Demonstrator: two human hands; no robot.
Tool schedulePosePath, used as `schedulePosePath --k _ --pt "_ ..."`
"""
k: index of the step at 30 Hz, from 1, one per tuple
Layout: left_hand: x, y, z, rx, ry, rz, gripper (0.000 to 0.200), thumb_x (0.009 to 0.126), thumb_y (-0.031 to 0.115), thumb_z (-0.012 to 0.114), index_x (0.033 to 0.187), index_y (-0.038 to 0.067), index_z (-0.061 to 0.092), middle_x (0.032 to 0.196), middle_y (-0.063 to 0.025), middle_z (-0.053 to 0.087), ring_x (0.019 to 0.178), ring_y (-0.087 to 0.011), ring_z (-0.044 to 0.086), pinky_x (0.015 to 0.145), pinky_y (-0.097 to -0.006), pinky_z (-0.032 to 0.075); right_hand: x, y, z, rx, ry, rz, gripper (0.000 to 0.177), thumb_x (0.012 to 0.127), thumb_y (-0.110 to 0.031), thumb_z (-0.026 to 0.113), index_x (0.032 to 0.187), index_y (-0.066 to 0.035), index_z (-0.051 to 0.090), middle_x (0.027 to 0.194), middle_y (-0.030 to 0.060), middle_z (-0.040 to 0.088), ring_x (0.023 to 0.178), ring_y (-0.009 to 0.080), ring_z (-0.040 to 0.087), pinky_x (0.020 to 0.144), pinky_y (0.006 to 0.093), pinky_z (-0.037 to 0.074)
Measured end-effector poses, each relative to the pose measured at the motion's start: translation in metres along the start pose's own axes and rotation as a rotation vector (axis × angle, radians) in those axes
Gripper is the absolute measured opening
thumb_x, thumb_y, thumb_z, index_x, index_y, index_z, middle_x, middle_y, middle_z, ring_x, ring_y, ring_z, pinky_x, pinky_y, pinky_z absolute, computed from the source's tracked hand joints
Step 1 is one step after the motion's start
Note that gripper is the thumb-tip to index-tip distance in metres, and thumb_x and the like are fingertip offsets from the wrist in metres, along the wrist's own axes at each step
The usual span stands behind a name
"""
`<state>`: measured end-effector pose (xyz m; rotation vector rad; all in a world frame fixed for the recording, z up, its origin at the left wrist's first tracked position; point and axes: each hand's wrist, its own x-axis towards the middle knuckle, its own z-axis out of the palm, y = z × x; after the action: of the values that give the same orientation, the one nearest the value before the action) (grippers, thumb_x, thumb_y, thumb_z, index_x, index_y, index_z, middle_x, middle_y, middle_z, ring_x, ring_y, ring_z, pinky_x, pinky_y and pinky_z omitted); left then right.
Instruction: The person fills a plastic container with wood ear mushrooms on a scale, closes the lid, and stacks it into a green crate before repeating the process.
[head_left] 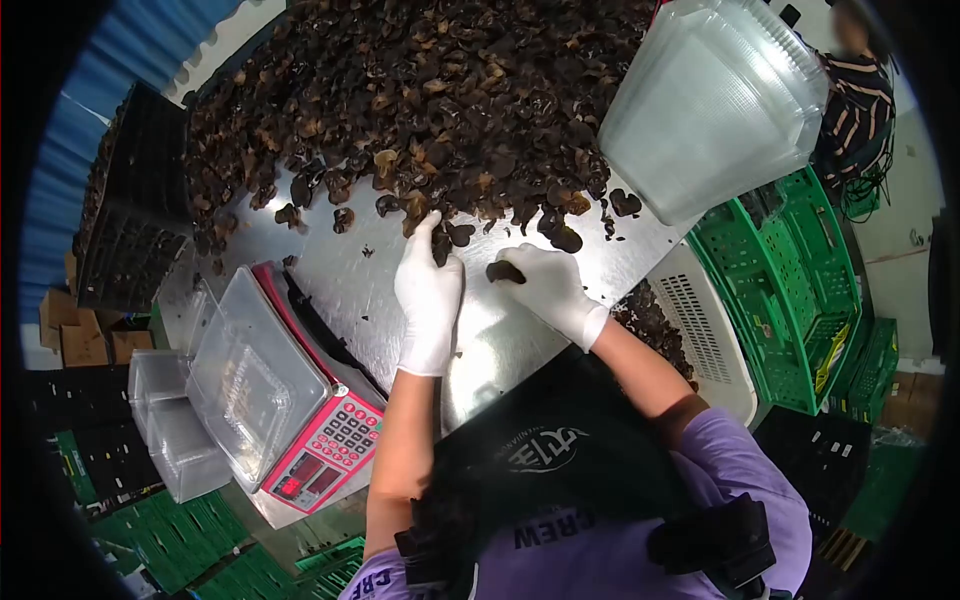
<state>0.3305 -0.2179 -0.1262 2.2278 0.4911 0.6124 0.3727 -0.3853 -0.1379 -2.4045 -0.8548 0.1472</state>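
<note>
A big heap of dark dried mushrooms (430, 90) covers the far part of a steel table (370, 270). My left hand (428, 290), in a white glove, rests at the heap's near edge with its fingers closed around a few pieces. My right hand (548, 285), also gloved, lies flat beside it and touches a single dark piece (505, 271) with its fingertips. An open clear plastic box (250, 385) sits on a red scale (325, 445) to the left of my left arm.
A tall stack of clear plastic boxes (715, 105) lies at the table's far right. Green crates (790, 270) and a white crate (700, 330) holding mushrooms stand to the right. Another person in a striped top (855, 95) is beyond. More clear boxes (170, 425) sit at left.
</note>
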Motion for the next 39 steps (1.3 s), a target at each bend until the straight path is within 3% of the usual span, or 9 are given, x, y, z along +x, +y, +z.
schedulePosePath --k 2,10,17,18,19,23,24,30,39 --pt "0.005 0.005 0.003 0.267 -0.126 0.105 0.041 0.077 0.013 0.066 0.118 0.011 0.062 0.101 -0.0143 0.063 0.086 -0.0307 0.065 0.075 -0.0410 0.052 -0.011 0.009 -0.017 0.305 0.052 0.035 0.026 0.078 -0.027 0.071 0.095 -0.008 0.067 0.088 0.0143 0.066 0.080 0.0308 0.065 0.069 0.0376 0.051" --pt "-0.009 0.012 0.019 0.430 -0.059 0.286 0.017 0.075 0.019 0.065 0.091 0.012 0.064 0.086 -0.0093 0.063 0.073 -0.0305 0.064 0.065 -0.0405 0.052 -0.044 0.010 -0.058 1.430 0.069 0.552 0.022 0.094 -0.016 0.051 0.103 0.001 0.062 0.080 0.0040 0.062 0.058 0.0084 0.054 0.055 0.0208 0.046" --pt "-0.061 0.040 -0.148 -0.055 0.286 -0.047 0.012 0.079 0.002 0.069 0.087 0.003 0.061 0.088 -0.0049 0.062 0.083 -0.0153 0.059 0.076 -0.0281 0.048 -0.009 -0.072 -0.024 1.328 -0.372 0.294 0.030 0.089 -0.013 0.055 0.117 -0.004 0.059 0.094 -0.0006 0.065 0.074 0.0027 0.055 0.062 0.0186 0.042" --pt "-0.068 0.029 -0.172 -0.140 0.367 -0.207 0.010 0.082 0.001 0.068 0.087 0.004 0.061 0.088 -0.0025 0.061 0.086 -0.0128 0.058 0.077 -0.0262 0.048 0.002 -0.094 -0.016 0.884 -0.122 -0.410 0.031 0.088 -0.014 0.059 0.118 -0.005 0.059 0.090 -0.0022 0.063 0.073 0.0020 0.052 0.064 0.0193 0.041" --pt "-0.073 0.017 -0.198 -0.105 0.471 -0.162 0.012 0.080 0.001 0.069 0.088 0.004 0.061 0.092 -0.0042 0.059 0.086 -0.0138 0.056 0.081 -0.0279 0.046 0.014 -0.125 -0.023 1.206 -0.521 0.080 0.032 0.088 -0.015 0.062 0.118 -0.004 0.058 0.086 -0.0018 0.061 0.072 0.0028 0.053 0.064 0.0209 0.041" --pt "-0.088 -0.040 -0.275 0.155 0.645 -0.144 0.014 0.082 0.001 0.070 0.091 0.001 0.059 0.095 -0.0062 0.055 0.088 -0.0163 0.056 0.082 -0.0301 0.047 0.037 -0.240 -0.026 1.442 -0.681 -0.149 0.038 0.088 -0.015 0.067 0.119 0.003 0.055 0.096 0.0075 0.065 0.077 0.0071 0.057 0.069 0.0242 0.048" --pt "-0.091 -0.060 -0.287 0.222 0.645 -0.131 0.015 0.081 0.001 0.070 0.092 0.000 0.059 0.096 -0.0067 0.055 0.088 -0.0170 0.056 0.082 -0.0303 0.047 0.046 -0.262 0.004 1.213 -0.373 -0.514 0.046 0.082 -0.019 0.070 0.120 0.003 0.055 0.100 0.0123 0.064 0.086 0.0155 0.062 0.077 0.0309 0.050" --pt "-0.103 -0.090 -0.304 0.404 0.443 -0.296 0.043 0.078 0.007 0.073 0.117 -0.001 0.058 0.113 -0.0143 0.053 0.107 -0.0260 0.056 0.097 -0.0342 0.044 0.032 -0.273 0.034 0.437 -0.025 -0.739 0.072 0.074 -0.030 0.074 0.133 -0.001 0.044 0.132 0.0199 0.045 0.128 0.0343 0.041 0.101 0.0474 0.036" --pt "-0.083 0.008 -0.214 0.485 0.361 0.122 0.044 0.078 0.004 0.067 0.121 0.003 0.059 0.129 -0.0164 0.054 0.122 -0.0330 0.050 0.106 -0.0438 0.037 0.057 -0.056 0.047 -0.262 0.240 -0.244 0.039 0.082 -0.016 0.059 0.119 -0.006 0.057 0.121 0.0113 0.057 0.118 0.0267 0.051 0.097 0.0399 0.040"
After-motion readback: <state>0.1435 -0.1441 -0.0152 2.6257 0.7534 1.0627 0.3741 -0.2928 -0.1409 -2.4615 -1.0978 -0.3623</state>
